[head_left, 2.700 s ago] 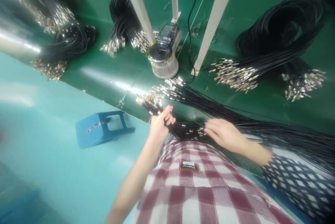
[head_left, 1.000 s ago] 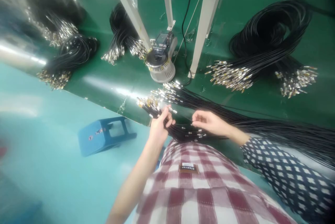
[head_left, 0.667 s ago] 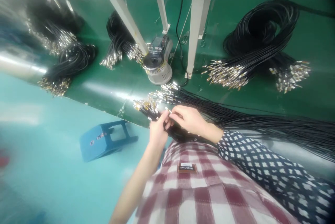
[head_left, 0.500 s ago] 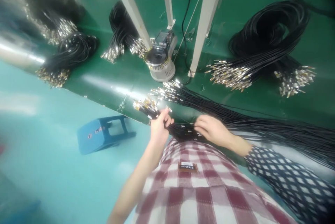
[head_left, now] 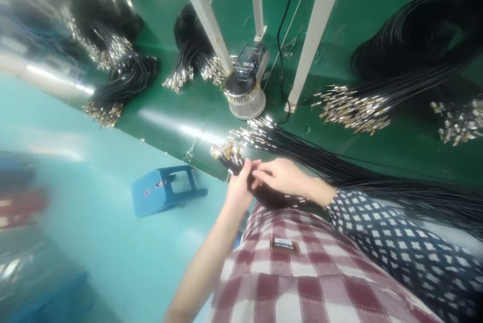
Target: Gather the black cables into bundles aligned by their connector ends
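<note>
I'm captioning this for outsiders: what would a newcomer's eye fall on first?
Probably the bare left hand at centre, gripping a bundle of metal-tipped black cables, with the bare right hand close beside it. Next, the big coil of black cables at right on the green table, and the round grey machine, upper middle. A blue plastic stool on the turquoise floor, left, stands out.

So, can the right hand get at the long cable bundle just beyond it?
Likely yes: the long cable bundle lies just past the right hand, nothing visible between, though that hand would need to leave the left hand.
</note>
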The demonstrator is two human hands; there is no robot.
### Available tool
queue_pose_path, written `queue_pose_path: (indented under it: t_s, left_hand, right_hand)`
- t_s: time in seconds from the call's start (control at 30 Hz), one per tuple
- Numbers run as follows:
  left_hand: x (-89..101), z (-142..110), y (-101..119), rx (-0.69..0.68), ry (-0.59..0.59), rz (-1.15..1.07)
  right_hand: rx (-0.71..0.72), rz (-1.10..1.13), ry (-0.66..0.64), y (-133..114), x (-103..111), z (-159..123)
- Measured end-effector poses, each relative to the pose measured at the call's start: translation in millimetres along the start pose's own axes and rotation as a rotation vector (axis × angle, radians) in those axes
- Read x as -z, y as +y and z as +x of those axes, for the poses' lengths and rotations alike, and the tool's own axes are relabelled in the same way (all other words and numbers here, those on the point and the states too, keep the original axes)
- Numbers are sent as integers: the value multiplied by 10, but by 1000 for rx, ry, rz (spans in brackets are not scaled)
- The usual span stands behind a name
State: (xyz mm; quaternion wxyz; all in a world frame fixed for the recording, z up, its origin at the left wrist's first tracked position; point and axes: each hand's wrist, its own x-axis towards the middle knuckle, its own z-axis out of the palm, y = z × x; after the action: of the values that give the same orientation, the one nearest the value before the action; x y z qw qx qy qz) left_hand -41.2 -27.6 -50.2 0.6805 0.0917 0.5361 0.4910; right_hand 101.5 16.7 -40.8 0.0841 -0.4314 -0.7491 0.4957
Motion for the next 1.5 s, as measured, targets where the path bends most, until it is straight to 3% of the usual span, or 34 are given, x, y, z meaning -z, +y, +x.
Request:
queue_pose_path:
  t_s: [0.07,0.17,0.3,0.47,0.63,0.73,0.9,1.1,1.17,1.23,1.37,1.43,1.5]
  left_hand:
    - [39,25,10,27,8,-56]
    - [58,62,39,54,21,-88]
    - [36,80,81,97,-77,-97]
    - [-17,92,74,79,-79,-68]
    - [-73,115,55,16,-35,-10]
    - [-108,102,69,-12,-81,33]
    - [-185,50,70,-47,-186,174]
    - [-221,-18,46,-87,-169,238]
    - [-185,-26,31,-109,-157,221]
    - [-129,-21,9,-121,-150,211]
    - [-35,-2,-23,-113,-163,209]
    - [-33,-4,-10,-108,-180,211]
    - [-57,-20,21,-99,-197,220]
  right_hand:
    - [-108,-12,-22,243,115,136]
    - [-343,-284,210,715,175,307]
    - [-361,-384,232,1040,58,373]
    - [-314,-281,278,872,78,149]
    - [-79,235,220,634,158,-323]
    - [-58,324,184,554,127,-534]
    - [-37,169,178,468,106,-569]
    - [155,-325,420,242,1,-366]
    - [227,-435,399,363,-41,-398]
    - [244,-511,346,652,-44,-551]
    - [69,-499,338,1200,45,-962]
    - [40,-389,376,1161,60,-1001]
    - [79,-220,400,902,26,-880]
